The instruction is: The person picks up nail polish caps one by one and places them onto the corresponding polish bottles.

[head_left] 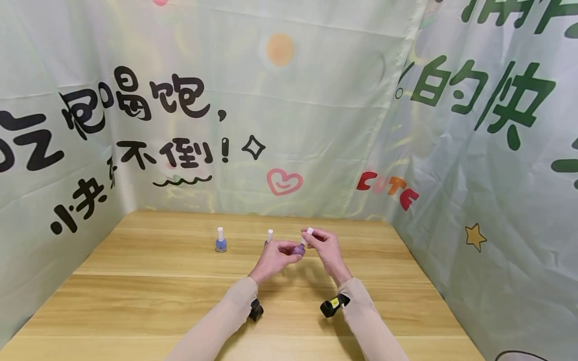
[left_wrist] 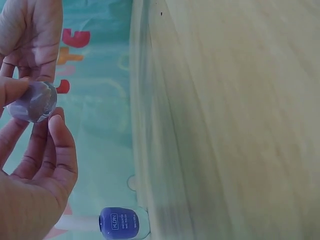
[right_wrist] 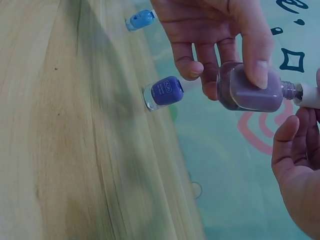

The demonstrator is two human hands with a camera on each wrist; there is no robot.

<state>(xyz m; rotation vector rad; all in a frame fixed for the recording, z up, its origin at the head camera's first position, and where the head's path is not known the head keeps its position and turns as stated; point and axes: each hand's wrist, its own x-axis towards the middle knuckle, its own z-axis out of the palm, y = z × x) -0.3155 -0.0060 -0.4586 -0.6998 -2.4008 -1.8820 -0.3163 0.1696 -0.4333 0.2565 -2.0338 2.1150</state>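
Note:
My left hand holds a small nail polish bottle with mauve polish, its thumb lying on the glass. The bottle is raised over the table, tilted in the head view. My right hand pinches its white cap at the neck. Threads of the neck show between cap and glass in the right wrist view. A second nail polish bottle, dark violet-blue with a white cap, stands behind my left hand, partly hidden by it in the head view.
A lighter blue nail polish bottle with a white cap stands upright further left on the wooden table. Printed cloth hangs along the back and both sides of the table. Each wrist carries a black camera.

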